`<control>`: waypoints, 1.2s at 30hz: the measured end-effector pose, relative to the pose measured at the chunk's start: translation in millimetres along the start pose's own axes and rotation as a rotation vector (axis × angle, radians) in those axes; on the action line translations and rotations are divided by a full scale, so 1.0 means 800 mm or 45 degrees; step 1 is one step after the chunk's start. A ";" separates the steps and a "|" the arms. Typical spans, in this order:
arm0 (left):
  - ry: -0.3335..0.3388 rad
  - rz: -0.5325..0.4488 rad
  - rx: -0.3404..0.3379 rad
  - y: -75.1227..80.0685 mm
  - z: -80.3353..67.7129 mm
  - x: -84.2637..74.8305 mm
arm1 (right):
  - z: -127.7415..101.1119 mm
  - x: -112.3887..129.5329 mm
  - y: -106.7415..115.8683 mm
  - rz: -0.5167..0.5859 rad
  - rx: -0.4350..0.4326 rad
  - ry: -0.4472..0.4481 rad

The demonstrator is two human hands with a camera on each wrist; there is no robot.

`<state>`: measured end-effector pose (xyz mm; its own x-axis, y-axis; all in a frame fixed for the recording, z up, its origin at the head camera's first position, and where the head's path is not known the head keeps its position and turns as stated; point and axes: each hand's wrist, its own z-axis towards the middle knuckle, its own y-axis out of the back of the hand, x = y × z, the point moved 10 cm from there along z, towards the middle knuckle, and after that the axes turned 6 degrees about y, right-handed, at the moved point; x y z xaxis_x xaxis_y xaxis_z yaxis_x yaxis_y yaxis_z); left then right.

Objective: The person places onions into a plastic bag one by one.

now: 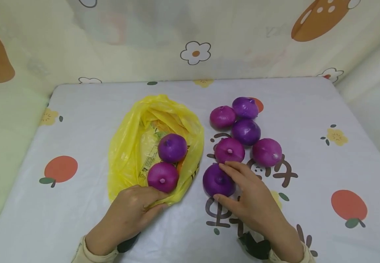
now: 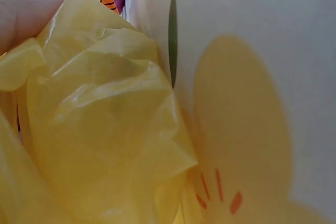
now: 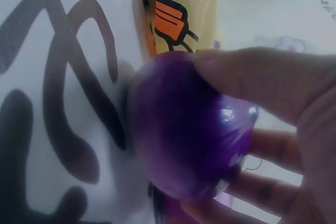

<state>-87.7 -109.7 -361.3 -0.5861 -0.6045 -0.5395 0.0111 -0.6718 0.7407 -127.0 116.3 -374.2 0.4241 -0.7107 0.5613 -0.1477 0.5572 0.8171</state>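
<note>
My left hand pinches the near rim of a yellow plastic bag, which lies with its mouth spread. The thumb presses on the thin yellow film in the left wrist view. Two purple onions, a darker one and a pinker one, lie inside the bag. To the right of the bag, my right hand holds a dark purple onion between thumb and fingers. In the right wrist view this onion sits close over the printed cloth, thumb on one side, fingers on the other.
Several more purple onions stand grouped beyond my right hand, among them a pinkish one, a dark one and one at the right. A white patterned cloth covers the table, and a printed curtain hangs behind it.
</note>
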 end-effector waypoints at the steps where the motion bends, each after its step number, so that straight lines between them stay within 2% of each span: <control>1: 0.002 0.001 0.000 0.000 0.000 0.000 | 0.000 0.000 0.000 -0.005 0.002 -0.009; 20: 0.024 0.015 0.035 -0.003 -0.001 0.001 | 0.001 0.003 -0.013 -0.060 0.011 -0.010; 36: 0.028 0.019 0.044 -0.003 -0.001 0.002 | 0.001 0.010 -0.004 -0.079 -0.132 0.121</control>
<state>-88.0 -108.8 -364.3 -0.5682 -0.6240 -0.5364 -0.0081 -0.6476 0.7619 -123.7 108.2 -372.0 0.5130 -0.7042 0.4909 -0.0278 0.5579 0.8294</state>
